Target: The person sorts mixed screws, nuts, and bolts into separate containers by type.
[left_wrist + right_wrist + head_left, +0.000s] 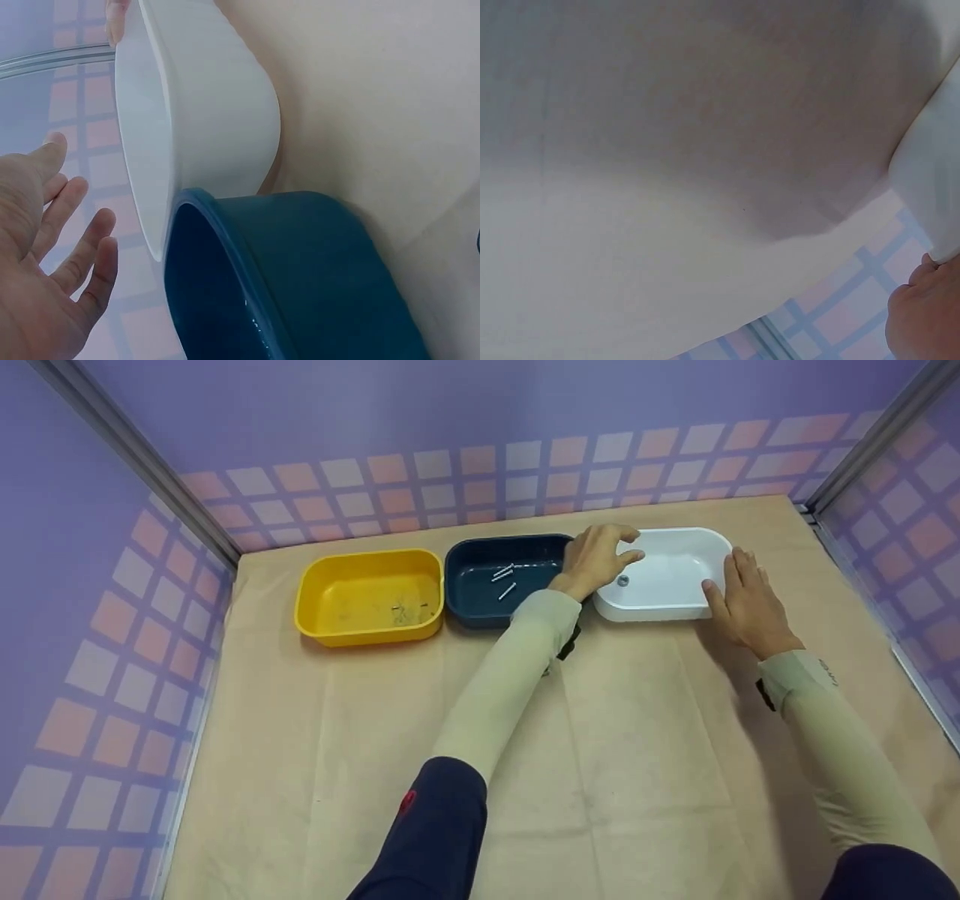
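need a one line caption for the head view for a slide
Left hand hovers open over the white tub, right hand rests on its right end; dark blue tub and yellow tub alongside.

A glossy white tub (675,577), oblong with rounded corners, sits upright at the upper right of the head view, its left end just beside a dark blue tub. One small metal piece (622,580) lies inside, near the left end.
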A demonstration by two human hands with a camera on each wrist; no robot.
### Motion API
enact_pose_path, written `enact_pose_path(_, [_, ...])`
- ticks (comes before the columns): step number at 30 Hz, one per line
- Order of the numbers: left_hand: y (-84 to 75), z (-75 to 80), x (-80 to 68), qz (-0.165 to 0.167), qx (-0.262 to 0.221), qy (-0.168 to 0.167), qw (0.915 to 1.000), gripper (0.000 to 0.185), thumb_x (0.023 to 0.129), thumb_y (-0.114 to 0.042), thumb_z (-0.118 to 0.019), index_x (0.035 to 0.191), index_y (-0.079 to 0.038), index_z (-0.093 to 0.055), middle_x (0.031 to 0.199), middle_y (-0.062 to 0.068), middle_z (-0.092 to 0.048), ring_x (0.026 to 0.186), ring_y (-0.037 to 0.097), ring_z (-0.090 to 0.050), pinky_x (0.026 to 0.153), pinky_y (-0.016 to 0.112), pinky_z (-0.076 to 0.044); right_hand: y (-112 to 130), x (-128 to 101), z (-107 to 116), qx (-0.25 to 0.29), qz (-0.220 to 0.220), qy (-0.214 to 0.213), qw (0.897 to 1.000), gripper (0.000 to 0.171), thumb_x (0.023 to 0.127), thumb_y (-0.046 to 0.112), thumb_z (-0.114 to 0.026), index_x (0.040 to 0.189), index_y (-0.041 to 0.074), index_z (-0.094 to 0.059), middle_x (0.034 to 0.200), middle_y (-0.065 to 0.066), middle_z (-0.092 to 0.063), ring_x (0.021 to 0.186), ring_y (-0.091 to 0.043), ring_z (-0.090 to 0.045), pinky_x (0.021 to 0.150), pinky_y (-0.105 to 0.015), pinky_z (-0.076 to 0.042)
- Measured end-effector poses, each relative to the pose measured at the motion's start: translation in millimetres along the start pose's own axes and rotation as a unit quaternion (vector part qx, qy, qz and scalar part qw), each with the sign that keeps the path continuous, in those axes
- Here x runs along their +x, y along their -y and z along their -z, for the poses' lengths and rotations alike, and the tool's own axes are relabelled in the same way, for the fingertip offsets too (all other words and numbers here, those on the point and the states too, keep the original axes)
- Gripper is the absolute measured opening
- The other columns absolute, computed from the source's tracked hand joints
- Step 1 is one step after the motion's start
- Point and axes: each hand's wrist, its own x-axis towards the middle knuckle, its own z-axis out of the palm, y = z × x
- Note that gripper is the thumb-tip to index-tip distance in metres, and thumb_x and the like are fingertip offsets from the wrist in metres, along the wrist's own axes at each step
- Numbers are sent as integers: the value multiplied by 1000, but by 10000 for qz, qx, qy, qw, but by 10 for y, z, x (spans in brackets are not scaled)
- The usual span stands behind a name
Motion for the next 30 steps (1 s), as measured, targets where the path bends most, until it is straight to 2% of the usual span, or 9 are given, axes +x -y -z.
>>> enact_pose_path(11, [91, 53, -208, -436, -30, -96, 9990, 48, 102, -45, -71, 143, -20, -70, 143, -9, -70, 133, 10, -64, 104, 25, -53, 6, 11, -17, -43, -21, -4, 10000, 87, 114, 54, -25, 165, -14, -8, 174, -35, -5, 163, -54, -1, 132, -64, -3])
enact_pose_path(16, [186, 131, -372, -528, -196, -163, 9983, 49, 102, -44, -71, 143, -18, -69, 143, -5, -70, 127, 14, -67, 99, 27, -55, 22, 43, -13, -46, 3, 52, 10000, 87, 114, 55, -24, 165, -14, -7, 175, -35, -3, 163, -53, 0, 133, -63, -2])
enact_pose_path(22, [317, 209, -583, -923, -593, -249, 9937, 48, 102, -40, -73, 140, -11, -69, 140, 3, -71, 112, 20, -70, 94, 29, -56, 30, 65, -39, 50, 151, -51, 9999, 86, 114, 54, -26, 164, -15, -10, 174, -36, -6, 163, -53, -2, 131, -66, -5])
enact_pose_path(25, [369, 232, -679, -1050, -688, -246, 9918, 49, 102, -40, -73, 140, -8, -69, 137, 4, -71, 112, 21, -69, 94, 29, -55, 27, 62, -56, 31, 132, -95, 9999, 87, 114, 54, -26, 164, -15, -10, 174, -36, -7, 163, -54, -3, 131, -67, -7])
enact_pose_path(30, [461, 250, -819, -1152, -818, -433, 9890, 46, 102, -37, -74, 136, -7, -71, 132, 5, -73, 113, 22, -70, 94, 28, -56, 5, 77, -52, -19, 123, -63, 9999, 86, 114, 53, -26, 164, -15, -10, 174, -36, -7, 163, -54, -3, 131, -67, -7])
